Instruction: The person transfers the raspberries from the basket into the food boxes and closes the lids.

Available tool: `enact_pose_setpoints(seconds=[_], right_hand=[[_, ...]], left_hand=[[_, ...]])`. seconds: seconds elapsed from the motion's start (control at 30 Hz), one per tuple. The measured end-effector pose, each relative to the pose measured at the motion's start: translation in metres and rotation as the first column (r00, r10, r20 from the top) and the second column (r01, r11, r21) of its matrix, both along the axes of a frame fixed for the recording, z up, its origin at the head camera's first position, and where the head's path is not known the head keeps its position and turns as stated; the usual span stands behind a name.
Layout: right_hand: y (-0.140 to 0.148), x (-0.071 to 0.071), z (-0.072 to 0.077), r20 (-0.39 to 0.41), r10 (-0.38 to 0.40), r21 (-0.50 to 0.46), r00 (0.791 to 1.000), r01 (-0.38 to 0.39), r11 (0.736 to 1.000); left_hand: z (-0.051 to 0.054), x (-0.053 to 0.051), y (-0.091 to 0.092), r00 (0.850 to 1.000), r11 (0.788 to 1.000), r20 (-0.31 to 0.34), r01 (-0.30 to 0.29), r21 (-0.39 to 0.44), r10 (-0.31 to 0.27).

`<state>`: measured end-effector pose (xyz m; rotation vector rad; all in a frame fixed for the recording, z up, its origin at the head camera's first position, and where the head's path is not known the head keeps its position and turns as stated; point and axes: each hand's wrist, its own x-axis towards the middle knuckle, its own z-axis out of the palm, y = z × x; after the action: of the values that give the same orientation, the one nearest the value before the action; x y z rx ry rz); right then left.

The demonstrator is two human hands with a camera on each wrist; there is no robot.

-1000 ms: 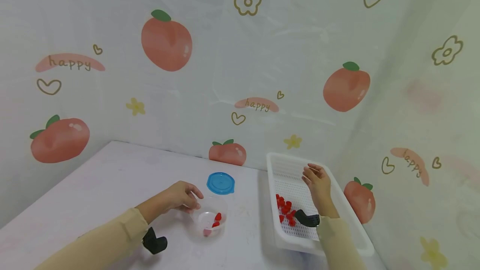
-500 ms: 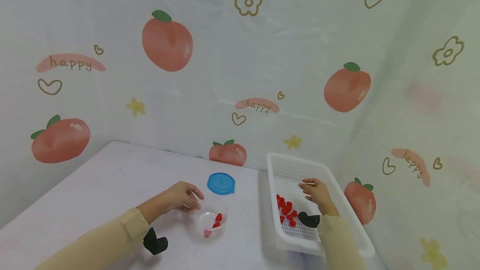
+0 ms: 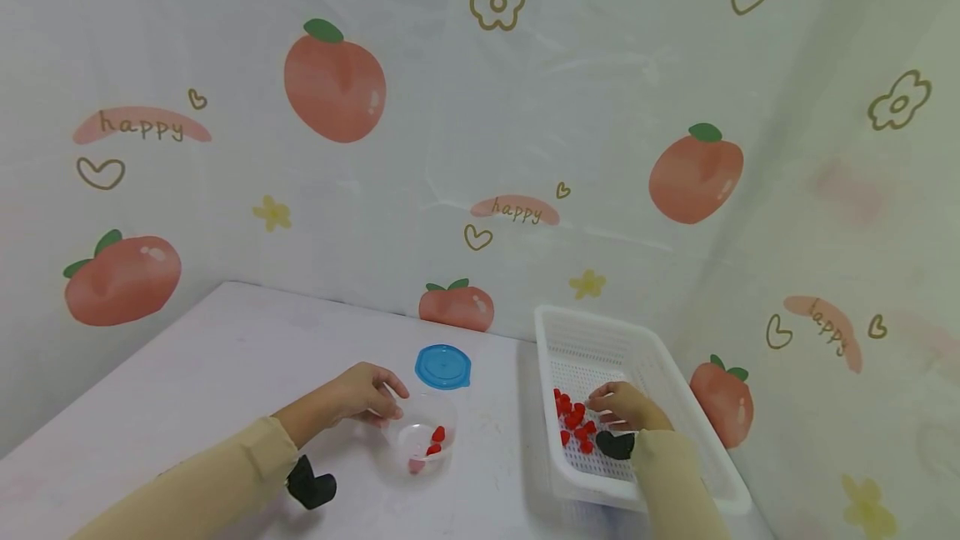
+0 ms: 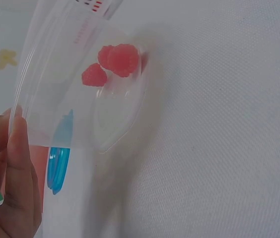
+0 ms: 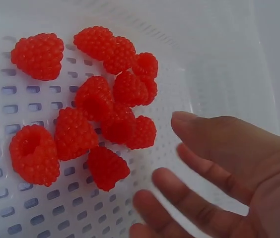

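In the head view my left hand [image 3: 365,394] pinches the rim of a clear plastic container [image 3: 412,432] standing on the table. The left wrist view shows thumb and fingers on the container's wall [image 4: 55,99], with 3 raspberries [image 4: 123,60] at its bottom. On the right, my right hand [image 3: 628,407] is inside a white perforated basket [image 3: 558,473]. Several red raspberries [image 5: 75,134] lie loosely grouped on the basket's floor. Close to them, the right hand's fingers [image 5: 179,196] are spread and bent slightly, holding nothing.
A blue lid [image 3: 443,367] lies on the white table [image 3: 300,340] behind the container. The basket's tall walls rise around the raspberries. A printed curtain [image 3: 420,107] hangs behind the table and along its right side.
My right hand has come down and toward the near left inside the basket, closer to the raspberries. The left hand and the container have stayed put.
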<state>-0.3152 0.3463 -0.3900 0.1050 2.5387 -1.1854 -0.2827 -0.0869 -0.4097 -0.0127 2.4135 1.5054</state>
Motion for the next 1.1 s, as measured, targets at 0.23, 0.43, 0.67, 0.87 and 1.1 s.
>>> enact_pose_setpoints(seconds=[0.23,0.43,0.67,0.87,1.1], right_hand=[[-0.0068,0.0076,0.0006,0.04,0.022,0.125,0.999,-0.027,0.992],[-0.006,0.0062,-0.0024,0.064,0.029,0.168,0.998,-0.04,0.985],[-0.0074,0.0054,-0.0041,0.106,0.026,0.213,0.994,-0.048,0.976],[-0.0079,0.0077,-0.0039,0.095,0.017,0.254,0.995,-0.041,0.966],[-0.0078,0.0087,0.0004,0.074,0.056,0.34,0.996,-0.077,0.937]], left_hand=[[-0.0013,-0.001,-0.0001,1.0,1.0,-0.002,0.002,-0.005,-0.002],[-0.002,-0.0016,0.0001,1.0,1.0,-0.001,0.003,0.0,-0.003],[-0.0034,-0.0024,0.0003,1.0,1.0,-0.001,-0.002,0.004,0.002],[-0.0043,-0.0034,0.0008,1.0,1.0,-0.004,0.004,-0.004,-0.004],[-0.0059,-0.0044,0.0003,1.0,1.0,-0.006,0.006,-0.006,-0.006]])
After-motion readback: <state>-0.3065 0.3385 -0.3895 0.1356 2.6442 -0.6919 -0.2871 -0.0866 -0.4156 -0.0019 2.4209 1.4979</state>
